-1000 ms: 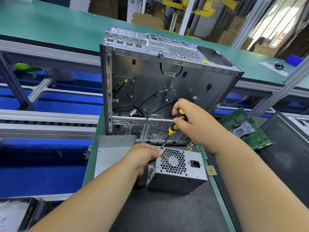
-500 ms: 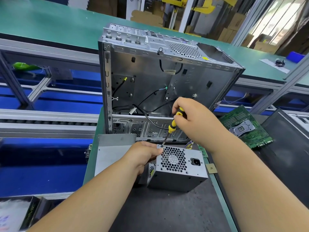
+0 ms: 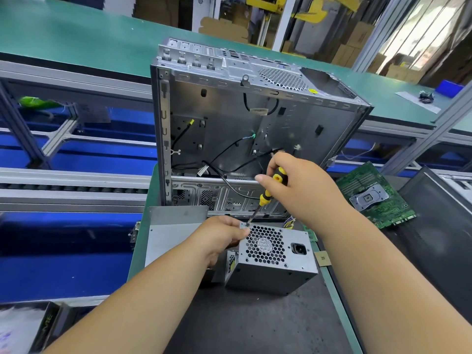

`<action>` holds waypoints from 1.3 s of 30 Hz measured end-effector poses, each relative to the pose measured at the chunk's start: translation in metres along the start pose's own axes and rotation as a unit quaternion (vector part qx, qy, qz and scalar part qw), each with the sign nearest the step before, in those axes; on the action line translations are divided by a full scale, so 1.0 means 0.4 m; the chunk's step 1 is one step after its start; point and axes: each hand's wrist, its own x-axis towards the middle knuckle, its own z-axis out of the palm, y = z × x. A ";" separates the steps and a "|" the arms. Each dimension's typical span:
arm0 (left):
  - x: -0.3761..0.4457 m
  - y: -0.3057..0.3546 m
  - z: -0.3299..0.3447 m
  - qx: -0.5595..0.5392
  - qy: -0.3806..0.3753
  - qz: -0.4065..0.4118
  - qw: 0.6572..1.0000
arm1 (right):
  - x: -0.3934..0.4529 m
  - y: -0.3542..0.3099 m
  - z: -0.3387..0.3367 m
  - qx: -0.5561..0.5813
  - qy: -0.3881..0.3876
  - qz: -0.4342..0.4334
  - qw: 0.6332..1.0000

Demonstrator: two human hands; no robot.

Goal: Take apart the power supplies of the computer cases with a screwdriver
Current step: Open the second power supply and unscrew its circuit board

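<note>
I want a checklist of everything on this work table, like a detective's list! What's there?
Surface: dark mat with green edging.
Job's things: grey power supply standing on the mat; yellow-and-black screwdriver, tip at its top left corner; open computer case upright behind.
Clutter: green circuit board at right; flat metal panel at left.
Grippers: left hand steadies the power supply; right hand grips the screwdriver handle.
Cables: loose black cables inside the case; coloured wires behind the power supply.
Surroundings: green conveyor, cardboard boxes beyond.

two bare forearms, apparently sleeveless, ringless
</note>
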 end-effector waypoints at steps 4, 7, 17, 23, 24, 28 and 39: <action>-0.019 0.028 -0.005 0.155 -0.031 0.089 0.983 | 0.002 0.004 0.003 0.021 0.001 0.000 1.000; -0.033 0.039 0.007 0.286 -0.020 0.141 0.948 | 0.002 0.005 0.003 0.018 0.004 -0.001 1.000; -0.026 0.052 0.000 0.343 -0.058 0.184 0.919 | 0.000 0.002 -0.005 0.024 0.012 0.004 1.000; -0.017 0.047 -0.002 0.330 -0.058 0.188 0.923 | -0.010 -0.003 -0.007 0.090 0.000 0.000 0.996; -0.017 0.046 -0.003 0.329 -0.057 0.187 0.924 | -0.011 -0.005 -0.006 0.109 -0.003 0.001 0.994; -0.017 0.047 0.000 0.324 -0.053 0.183 0.927 | -0.011 -0.002 -0.001 0.118 -0.017 0.008 0.993; -0.022 0.052 0.004 0.325 -0.059 0.166 0.929 | -0.008 0.006 0.016 0.047 0.042 -0.001 0.998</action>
